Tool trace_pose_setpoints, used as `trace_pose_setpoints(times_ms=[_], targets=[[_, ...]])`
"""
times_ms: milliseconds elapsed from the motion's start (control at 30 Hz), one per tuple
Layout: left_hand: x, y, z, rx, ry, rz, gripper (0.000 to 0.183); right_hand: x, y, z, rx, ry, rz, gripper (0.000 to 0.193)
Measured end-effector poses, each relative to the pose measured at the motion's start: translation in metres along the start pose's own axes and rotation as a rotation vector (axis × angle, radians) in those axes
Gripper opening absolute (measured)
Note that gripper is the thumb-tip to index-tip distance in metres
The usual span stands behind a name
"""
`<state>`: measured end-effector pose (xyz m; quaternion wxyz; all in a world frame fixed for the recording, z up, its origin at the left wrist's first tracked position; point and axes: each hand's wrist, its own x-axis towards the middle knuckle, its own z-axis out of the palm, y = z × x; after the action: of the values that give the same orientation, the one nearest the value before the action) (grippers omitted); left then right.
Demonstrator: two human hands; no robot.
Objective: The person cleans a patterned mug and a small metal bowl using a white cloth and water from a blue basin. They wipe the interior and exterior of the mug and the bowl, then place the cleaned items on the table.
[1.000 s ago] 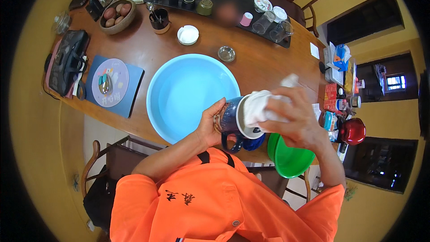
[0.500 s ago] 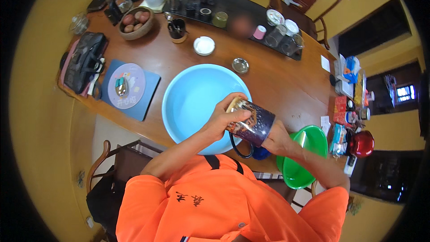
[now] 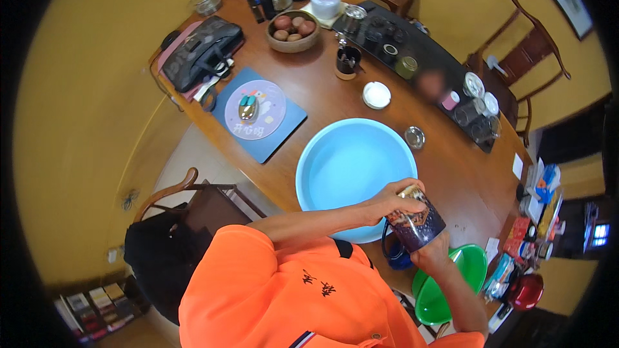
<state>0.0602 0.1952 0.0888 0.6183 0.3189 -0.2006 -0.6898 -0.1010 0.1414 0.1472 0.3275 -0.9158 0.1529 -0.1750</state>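
Observation:
A dark purple cylinder with a colourful printed pattern is held tilted over the near right rim of a light blue basin. My left hand wraps round its upper end, thumb across the print. At the lower end my right hand grips it, fingers mostly hidden. A dark loop shows beside the cylinder; whether it is a handle, I cannot tell. Under it sits a dark blue thing, partly covered. A green basin stands right of my right hand, behind my forearm.
On the wooden table are a white dish, a small glass dish, a bowl of round reddish things, a blue mat and a black bag. A black tray with cups lies at the back. A chair stands at left.
The view has swung, so the table and basin appear further right. Both hands still hold the cylinder, which tilts more steeply in the picture.

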Motion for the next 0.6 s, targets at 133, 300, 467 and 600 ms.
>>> trace_pose_setpoints(times_ms=[133,300,467,600], targets=[[-0.002,0.008,-0.002,0.101,0.009,0.086,0.047,-0.011,0.001,0.005,0.665,0.041,0.694,0.039],[0.007,0.021,-0.008,0.258,-0.1,0.412,0.054,0.002,0.009,0.014,1.314,0.505,0.939,0.04],[0.001,0.013,-0.009,-0.01,-0.091,0.169,0.051,-0.012,0.0,0.006,0.471,0.151,0.553,0.033],[-0.004,-0.004,-0.008,-0.012,-0.01,0.072,0.05,-0.023,0.003,-0.003,0.607,-0.066,0.637,0.032]])
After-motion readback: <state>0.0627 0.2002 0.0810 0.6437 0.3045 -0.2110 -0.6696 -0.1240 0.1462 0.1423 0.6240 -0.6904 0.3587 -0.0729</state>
